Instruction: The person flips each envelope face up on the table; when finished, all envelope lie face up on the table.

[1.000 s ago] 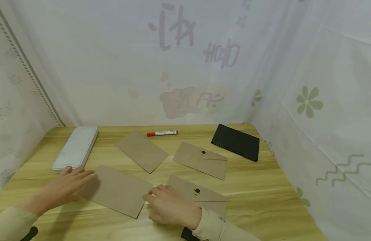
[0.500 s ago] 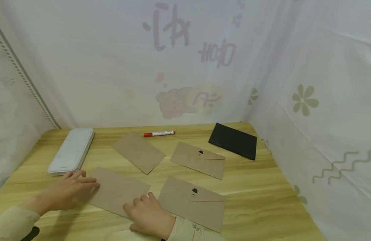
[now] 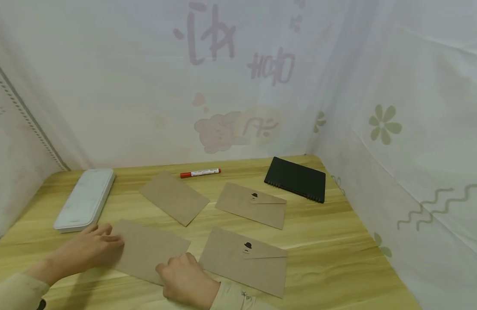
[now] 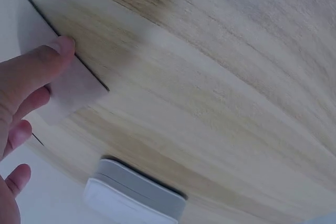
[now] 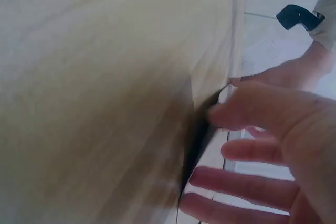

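A plain brown kraft envelope [image 3: 149, 247] lies at the near left in the head view. My left hand [image 3: 85, 249] holds its left end, with the thumb [image 4: 62, 46] over the edge in the left wrist view. At its near right corner, my right hand [image 3: 188, 277] has curled fingers in the head view. From the right wrist, the near edge looks slightly raised with a dark shadow below, and my right thumb [image 5: 226, 115] is there. Beside that hand lies an envelope [image 3: 257, 273] with a hat print, flap side up.
Behind are another plain envelope [image 3: 174, 196] and another hat-print envelope [image 3: 247, 211]. A red marker [image 3: 201, 173] and a black spiral notebook [image 3: 295, 178] lie farther back. A white rounded box [image 3: 83, 200] stands at the left. Printed curtains [image 3: 145, 86] surround the wooden table [image 3: 327, 258].
My right hand has moved left, off the near hat-print envelope, to the plain envelope's near right corner, and its fingers have curled. My left hand stays at the left end. The head view has shifted slightly.
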Tool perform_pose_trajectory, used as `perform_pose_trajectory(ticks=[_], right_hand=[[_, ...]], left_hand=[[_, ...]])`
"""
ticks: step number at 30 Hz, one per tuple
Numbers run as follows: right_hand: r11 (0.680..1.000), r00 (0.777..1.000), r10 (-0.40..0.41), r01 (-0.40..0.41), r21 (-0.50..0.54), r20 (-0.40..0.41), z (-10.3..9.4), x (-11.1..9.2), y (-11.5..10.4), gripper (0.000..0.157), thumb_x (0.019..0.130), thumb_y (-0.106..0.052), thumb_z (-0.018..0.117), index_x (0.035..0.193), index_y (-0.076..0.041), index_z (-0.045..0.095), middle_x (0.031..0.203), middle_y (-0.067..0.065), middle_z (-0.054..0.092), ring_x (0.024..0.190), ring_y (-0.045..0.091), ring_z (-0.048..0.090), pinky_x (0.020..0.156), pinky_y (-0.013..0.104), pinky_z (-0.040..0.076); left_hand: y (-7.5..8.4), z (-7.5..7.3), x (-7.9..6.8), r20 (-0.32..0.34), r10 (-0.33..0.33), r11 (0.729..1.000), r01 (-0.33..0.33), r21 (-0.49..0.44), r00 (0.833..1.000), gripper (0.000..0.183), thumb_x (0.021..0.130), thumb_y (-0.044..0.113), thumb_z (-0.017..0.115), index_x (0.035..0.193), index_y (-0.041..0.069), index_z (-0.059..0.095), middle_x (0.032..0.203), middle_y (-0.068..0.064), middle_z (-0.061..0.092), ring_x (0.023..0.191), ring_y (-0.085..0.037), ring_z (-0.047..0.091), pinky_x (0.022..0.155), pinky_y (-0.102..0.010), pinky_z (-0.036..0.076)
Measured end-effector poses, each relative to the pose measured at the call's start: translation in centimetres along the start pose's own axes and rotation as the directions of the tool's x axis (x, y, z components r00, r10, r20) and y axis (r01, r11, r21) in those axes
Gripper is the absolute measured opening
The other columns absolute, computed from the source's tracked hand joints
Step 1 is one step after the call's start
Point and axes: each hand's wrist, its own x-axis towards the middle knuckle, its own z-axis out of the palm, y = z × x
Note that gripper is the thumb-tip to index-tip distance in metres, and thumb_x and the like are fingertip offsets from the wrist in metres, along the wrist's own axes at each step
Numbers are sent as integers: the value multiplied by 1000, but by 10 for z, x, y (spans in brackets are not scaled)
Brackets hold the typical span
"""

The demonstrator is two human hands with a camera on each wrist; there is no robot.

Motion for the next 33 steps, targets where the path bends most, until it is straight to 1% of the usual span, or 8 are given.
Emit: perform_pose_trajectory(ticks=[6, 11, 15, 20, 24, 29, 31, 33], right_hand=[[999, 997, 45, -43, 25, -62, 0, -2, 2, 18, 85, -21, 62, 80, -17, 45, 45, -10, 29, 37, 1, 21, 32, 16, 22], [985, 992, 83, -67, 161, -96, 3, -4, 7, 15, 95, -20, 53, 93, -13, 40, 42, -10, 27, 33, 2, 22, 32, 16, 20], [972, 991, 25, 7, 236, -131, 9, -6, 15, 10, 97, -11, 46, 92, -13, 38, 47, -11, 26, 36, 0, 18, 33, 14, 17], [982, 972, -112, 140, 123, -207, 10, -6, 22, 11, 95, -9, 49, 97, -19, 53, 60, -12, 42, 44, -2, 24, 37, 12, 18], [983, 943, -174, 185, 13, -283, 9, -4, 24, 16, 96, -13, 48, 95, -24, 61, 77, -11, 52, 54, -3, 34, 41, 10, 22], [989, 933, -143, 145, -21, -329, 7, -4, 22, 22, 97, -17, 48, 104, -26, 67, 93, -8, 57, 75, 0, 50, 52, 10, 35], [993, 932, -100, 114, 19, -347, 7, -3, 21, 25, 96, -14, 48, 109, -24, 66, 98, -5, 59, 84, 5, 54, 66, 15, 43], [996, 929, -48, 72, 53, -367, 7, -2, 19, 29, 92, -12, 49, 114, -22, 64, 101, -3, 58, 89, 9, 55, 80, 22, 44]], left_hand=[[0, 1, -5, 0, -37, 999, 37, -39, 999, 59, 42, 17, 88, 98, 10, 72, 92, -2, 67, 82, -23, 50, 72, -55, 43], [2, 3, -10, -22, -95, 991, 92, -96, 995, 51, 52, 22, 86, 101, 14, 71, 97, 1, 65, 83, -17, 48, 64, -44, 43], [2, 6, -18, -2, -143, 975, 141, -174, 990, 53, 57, 30, 83, 107, 15, 70, 104, -2, 65, 85, -11, 45, 61, -33, 40], [-1, 8, -25, -1, -157, 946, 150, -288, 988, 47, 67, 32, 79, 111, 16, 69, 111, -5, 66, 84, -2, 37, 59, -25, 30], [-2, 5, -24, 57, -186, 915, 194, -354, 981, 41, 74, 30, 75, 111, 14, 69, 113, -8, 65, 90, -12, 40, 61, -28, 28], [-2, 4, -21, 74, -200, 901, 213, -378, 977, 37, 73, 24, 77, 107, 14, 70, 110, -8, 66, 91, -32, 47, 64, -33, 30], [-2, 4, -20, 76, -211, 901, 224, -372, 975, 35, 72, 22, 77, 106, 15, 70, 109, -7, 66, 92, -32, 47, 64, -34, 31], [-1, 4, -20, 99, -240, 893, 259, -367, 966, 34, 73, 21, 77, 106, 16, 71, 109, -8, 66, 92, -30, 47, 65, -35, 32]])
